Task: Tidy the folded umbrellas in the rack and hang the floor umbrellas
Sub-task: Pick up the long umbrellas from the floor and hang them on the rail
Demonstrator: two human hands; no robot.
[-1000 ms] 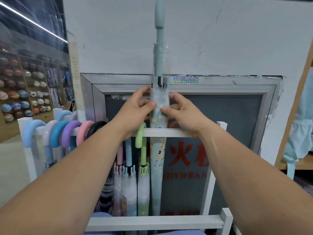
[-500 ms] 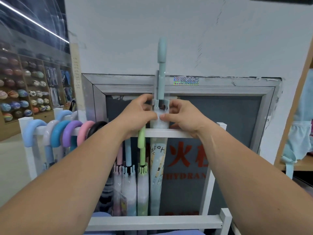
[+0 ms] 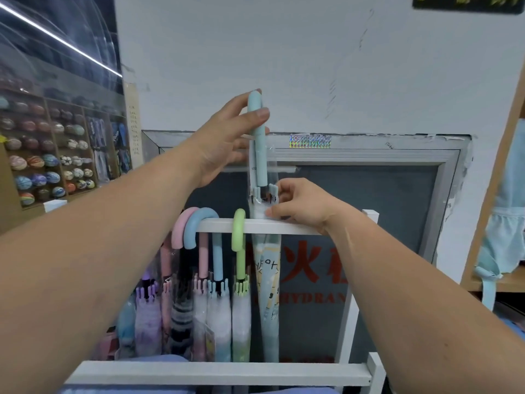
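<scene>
Moves the left hand (image 3: 227, 137) up from the canopy collar, where it pinched half a second ago, to the top of the pale teal hooked handle (image 3: 257, 143). Lets the teal umbrella (image 3: 267, 294) sit lower than before, the bend of its handle now less high above the white rack's top rail (image 3: 298, 226). Clamps that bend with the thumb across the front and the fingers (image 3: 241, 100) wrapped round the back.

Keeps the right hand (image 3: 301, 207) just above the top rail, its fingers (image 3: 284, 191) curled together and pinching the clear plastic sleeve at the canopy's rib tips. Holds the umbrella upright, crossing the top rail near its right end, the printed canopy hanging well below the rail; cannot tell which side of the rail it passes.

Leaves three other umbrellas hooked over the top rail to the left of the held one: nearest a green handle (image 3: 238, 228), then a blue handle (image 3: 200, 223) and a pink handle (image 3: 180, 228), with sleeved canopies hanging below.

Behind the top rail, a grey-framed fire hydrant cabinet (image 3: 369, 194) with red characters on its door. Far left of the rail, shelves of coloured balls (image 3: 42, 166). Far right of it, a pale blue bag (image 3: 505, 237) hanging by a wooden shelf.
</scene>
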